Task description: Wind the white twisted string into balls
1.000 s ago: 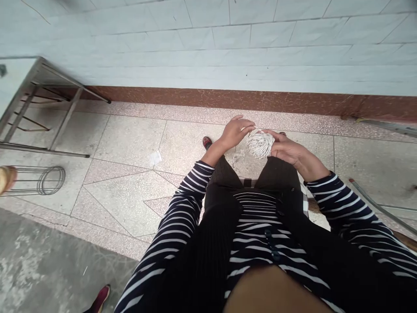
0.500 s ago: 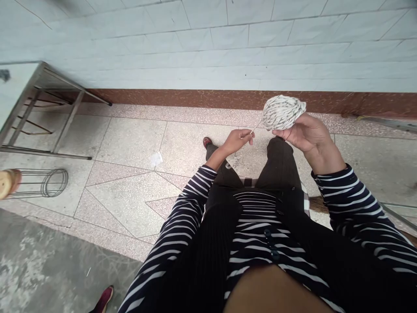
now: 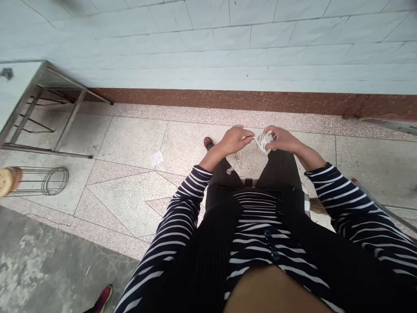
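Observation:
A ball of white yarn with dark flecks (image 3: 265, 141) is held in front of my lap by my right hand (image 3: 284, 141). The fingers curl round its right side and hide part of it. A short stretch of strand runs from the ball to my left hand (image 3: 236, 139), whose thumb and fingertips pinch it just left of the ball. The two hands are close together, above my knees. A small dangling bit (image 3: 230, 171) shows below my left hand, too blurred to make out.
At the left stand a metal-framed table (image 3: 42, 108) and a wire-framed stool lying on its side (image 3: 39, 180). A scrap of white paper (image 3: 157, 158) lies on the tiled floor. Broom bristles (image 3: 318, 206) show by my right side. Another person's red shoe (image 3: 103, 298) is at lower left.
My right hand has turned over and brought the yarn ball down and left, closer to my left hand. The strand between the hands is shorter. My left hand has rotated slightly.

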Tool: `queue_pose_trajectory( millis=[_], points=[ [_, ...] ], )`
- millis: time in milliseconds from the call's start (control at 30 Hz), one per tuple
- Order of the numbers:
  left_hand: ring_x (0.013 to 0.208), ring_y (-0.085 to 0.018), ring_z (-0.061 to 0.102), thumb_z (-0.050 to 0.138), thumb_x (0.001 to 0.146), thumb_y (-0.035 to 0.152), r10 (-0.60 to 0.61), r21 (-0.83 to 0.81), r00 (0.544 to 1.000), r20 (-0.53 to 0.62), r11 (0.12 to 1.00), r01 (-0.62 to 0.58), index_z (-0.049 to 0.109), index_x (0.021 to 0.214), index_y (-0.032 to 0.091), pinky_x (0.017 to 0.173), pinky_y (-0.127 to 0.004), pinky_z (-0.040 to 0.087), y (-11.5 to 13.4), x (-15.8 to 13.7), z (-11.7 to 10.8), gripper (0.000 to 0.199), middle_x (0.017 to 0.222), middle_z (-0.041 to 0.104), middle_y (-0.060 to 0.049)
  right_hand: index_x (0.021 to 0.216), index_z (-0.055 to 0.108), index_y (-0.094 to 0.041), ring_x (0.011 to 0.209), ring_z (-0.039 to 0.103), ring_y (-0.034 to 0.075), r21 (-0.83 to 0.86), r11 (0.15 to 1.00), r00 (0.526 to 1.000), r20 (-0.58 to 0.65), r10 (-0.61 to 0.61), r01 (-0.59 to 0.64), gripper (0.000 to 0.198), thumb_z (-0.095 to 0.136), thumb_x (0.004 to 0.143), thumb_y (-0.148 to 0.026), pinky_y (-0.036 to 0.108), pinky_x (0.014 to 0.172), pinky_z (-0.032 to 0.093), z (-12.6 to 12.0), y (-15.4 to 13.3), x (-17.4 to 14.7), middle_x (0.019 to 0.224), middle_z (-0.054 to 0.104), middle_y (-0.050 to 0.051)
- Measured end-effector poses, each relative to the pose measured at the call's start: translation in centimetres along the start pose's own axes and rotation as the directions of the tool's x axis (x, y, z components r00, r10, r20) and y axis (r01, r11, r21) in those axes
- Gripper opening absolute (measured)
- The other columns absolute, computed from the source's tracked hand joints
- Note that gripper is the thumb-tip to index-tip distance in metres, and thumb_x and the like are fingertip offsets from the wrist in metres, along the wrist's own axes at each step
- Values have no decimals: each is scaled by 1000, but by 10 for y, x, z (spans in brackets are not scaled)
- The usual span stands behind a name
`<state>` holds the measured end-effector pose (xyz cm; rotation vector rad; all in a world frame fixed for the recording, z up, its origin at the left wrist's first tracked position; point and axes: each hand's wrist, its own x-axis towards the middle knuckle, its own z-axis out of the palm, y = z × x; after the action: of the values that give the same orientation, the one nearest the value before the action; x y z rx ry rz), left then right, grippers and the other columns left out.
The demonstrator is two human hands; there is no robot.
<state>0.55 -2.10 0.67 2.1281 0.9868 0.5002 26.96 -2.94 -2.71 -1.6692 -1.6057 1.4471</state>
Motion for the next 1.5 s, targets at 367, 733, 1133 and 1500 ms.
queue_pose_trajectory(
  millis=[367, 733, 1133, 1500],
  points=[
    [123, -24, 77, 74, 101, 27, -130, -323, 989, -78, 941, 98, 85, 115, 19, 117, -41, 55, -34, -1, 35, 20, 126, 85, -12, 119, 76, -25, 107, 79, 30, 695, 703, 956, 284, -78, -150, 66, 81, 53, -17, 41, 88, 67, 17, 22, -38, 119, 82, 6],
    [116, -28, 79, 65, 102, 26, -268, -190, 931, -247, 956, 225, 86, 114, 19, 110, -40, 57, -32, 2, 58, 25, 118, 87, -11, 137, 70, -28, 124, 75, 34, 742, 669, 965, 202, -166, -40, 83, 86, 56, -29, 45, 101, 63, 37, 4, -51, 134, 78, 10],
    [97, -22, 78, 59, 94, 16, -487, -198, 802, -346, 874, 445, 82, 84, 18, 92, -30, 55, -88, -14, 21, 25, 93, 85, -6, 123, 76, -40, 142, 66, 40, 729, 662, 983, -93, -158, 175, 65, 73, 74, -83, 64, 108, 61, 4, -2, -83, 137, 75, 6],
    [129, -28, 74, 78, 91, 24, -173, -459, 980, -98, 881, 110, 76, 138, 15, 120, -43, 52, -42, 17, 78, 48, 133, 82, -14, 143, 70, -32, 131, 74, 41, 722, 680, 981, 8, -196, 130, 82, 88, 63, -39, 55, 93, 72, 9, -54, -61, 135, 78, 9]
  ],
)
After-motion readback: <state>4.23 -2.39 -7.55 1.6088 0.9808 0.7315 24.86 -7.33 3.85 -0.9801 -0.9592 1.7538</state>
